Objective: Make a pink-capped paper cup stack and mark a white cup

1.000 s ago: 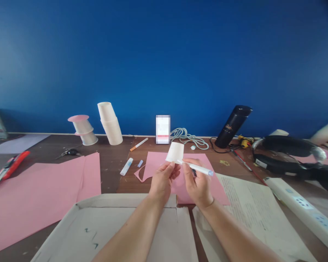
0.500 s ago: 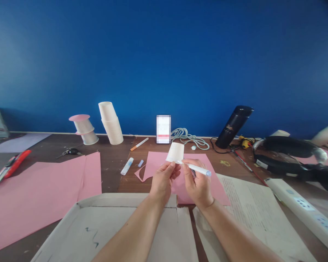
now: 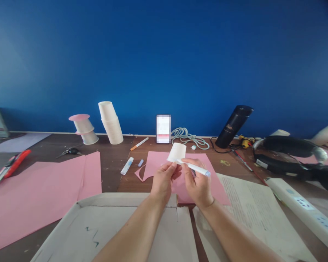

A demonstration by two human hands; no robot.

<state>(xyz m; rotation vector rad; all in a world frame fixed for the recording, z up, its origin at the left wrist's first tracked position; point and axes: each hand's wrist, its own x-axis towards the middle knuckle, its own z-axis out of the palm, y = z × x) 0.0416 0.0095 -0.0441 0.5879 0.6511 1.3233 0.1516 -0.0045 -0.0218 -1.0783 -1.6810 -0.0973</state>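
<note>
A white paper cup (image 3: 177, 151), tilted, is pinched at its lower edge by the fingers of my left hand (image 3: 164, 178). My right hand (image 3: 198, 183) grips a white marker (image 3: 198, 169) whose tip meets the cup close to my left fingertips. I cannot make out any mark on the cup. Beneath both hands lies a pink sheet (image 3: 207, 182) with a rounded cut at its left side. Left of the hands are a glue stick (image 3: 127, 166) and a small pale purple cap (image 3: 140, 163).
At the back stand a stack of paper cups (image 3: 112, 127), joined cups with pink discs (image 3: 89, 128), a phone (image 3: 163, 129) and a black flask (image 3: 233, 127). More pink paper (image 3: 43, 193) and a red utility knife (image 3: 16, 163) lie left; a power strip (image 3: 303, 207) lies right.
The cup has tilted and shifted very slightly to the right. Both hands keep their grip, and the marker tip stays at the cup's lower edge.
</note>
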